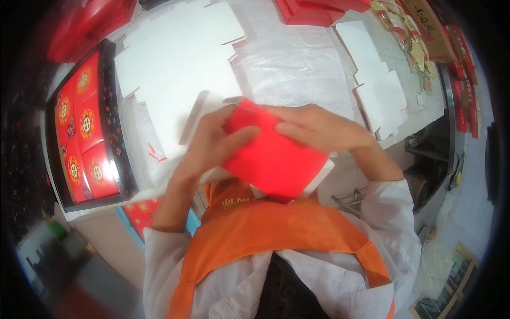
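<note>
Over the table's (303, 64) near edge, my left hand (213, 137) and right hand (323, 128), curled, clasp a part-folded red carton (276, 159); white blanks (175, 53) lie unfolded.

the left hand's (215, 141) fingertips are hidden behind the red carton (276, 154), and how far the right hand's (319, 127) fingers reach beneath it cannot be seen. the carton's underside is out of sight. the left forearm (175, 204) covers part of the blue tray (128, 226). the top edge cuts off the red boxes (308, 13) and white carton blanks (180, 58). the grey object (69, 266) at lower left is too blurred to identify.
</note>
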`<state>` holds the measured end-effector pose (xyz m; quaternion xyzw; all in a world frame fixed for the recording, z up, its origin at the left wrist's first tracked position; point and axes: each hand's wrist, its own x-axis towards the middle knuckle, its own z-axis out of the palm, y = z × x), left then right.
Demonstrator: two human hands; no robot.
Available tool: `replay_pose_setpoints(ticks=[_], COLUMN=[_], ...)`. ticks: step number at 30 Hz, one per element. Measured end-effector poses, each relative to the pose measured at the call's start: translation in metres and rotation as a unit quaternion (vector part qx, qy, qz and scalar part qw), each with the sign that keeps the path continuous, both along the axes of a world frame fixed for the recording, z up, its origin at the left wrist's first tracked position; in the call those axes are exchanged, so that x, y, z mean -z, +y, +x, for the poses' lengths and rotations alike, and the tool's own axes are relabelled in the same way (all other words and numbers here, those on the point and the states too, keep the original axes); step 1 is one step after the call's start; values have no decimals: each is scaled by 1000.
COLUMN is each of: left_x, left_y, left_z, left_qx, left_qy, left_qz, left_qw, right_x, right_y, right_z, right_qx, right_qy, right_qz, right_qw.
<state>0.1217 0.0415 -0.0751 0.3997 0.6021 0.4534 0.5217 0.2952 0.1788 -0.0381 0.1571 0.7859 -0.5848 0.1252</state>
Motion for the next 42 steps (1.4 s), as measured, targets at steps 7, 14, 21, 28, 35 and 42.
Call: replay_pose_setpoints(ticks=[7, 14, 21, 28, 35, 42], left_x=[-35, -29, 13, 20, 15, 14], left_y=[31, 36, 2, 16, 16, 18], left_z=[-57, -3, 76, 62, 66, 68], left_qx=[-83, -266, -319, -317, -345, -354], left_qy=[206, 277, -221, -348, -369, -319], left_qz=[46, 434, 100, 89, 114, 118], left_qw=[974, 815, 916, 878, 855, 871], right_x=[16, 61, 51, 41, 58, 57], right_y=[0, -32, -31, -49, -51, -53], right_z=[20, -20, -44, -36, -36, -36], right_qx=[84, 423, 506, 367, 390, 413], right_qy=[104, 172, 274, 280, 296, 273], right_qz=[-94, -94, -248, -208, -180, -129], right_qw=[987, 884, 779, 862, 853, 859])
